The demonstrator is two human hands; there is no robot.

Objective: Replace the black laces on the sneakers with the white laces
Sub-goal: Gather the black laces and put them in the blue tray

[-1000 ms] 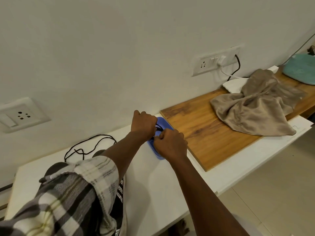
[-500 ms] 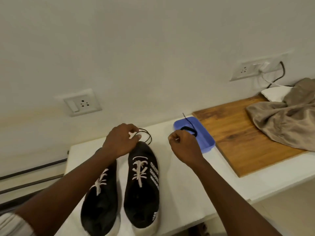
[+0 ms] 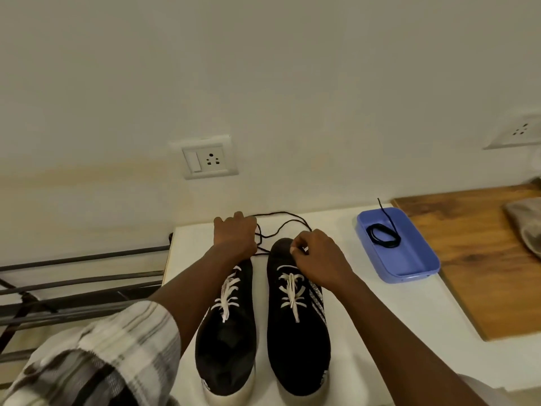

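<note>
Two black sneakers stand side by side on the white table, the left sneaker [image 3: 225, 332] and the right sneaker [image 3: 297, 344], both threaded with white laces [image 3: 289, 290]. A loose black lace [image 3: 282, 219] lies looped on the table just behind their toes. My left hand [image 3: 235, 235] rests over the lace beyond the left sneaker's toe, fingers curled on it. At the right sneaker's toe, my right hand [image 3: 319, 256] pinches the same black lace. A second black lace [image 3: 383, 238] lies coiled in the blue tray [image 3: 409, 266].
The white table [image 3: 380, 332] ends at the wall behind the shoes. A wooden board [image 3: 483, 268] with a beige cloth [image 3: 527, 227] lies right of the tray. Dark metal rack bars [image 3: 73, 276] run along the left. Wall sockets [image 3: 209, 158] sit above.
The view has swung left from the blue tray to the sneakers. My right hand left the tray and came to the right sneaker's toe; both hands now hold the loose black lace.
</note>
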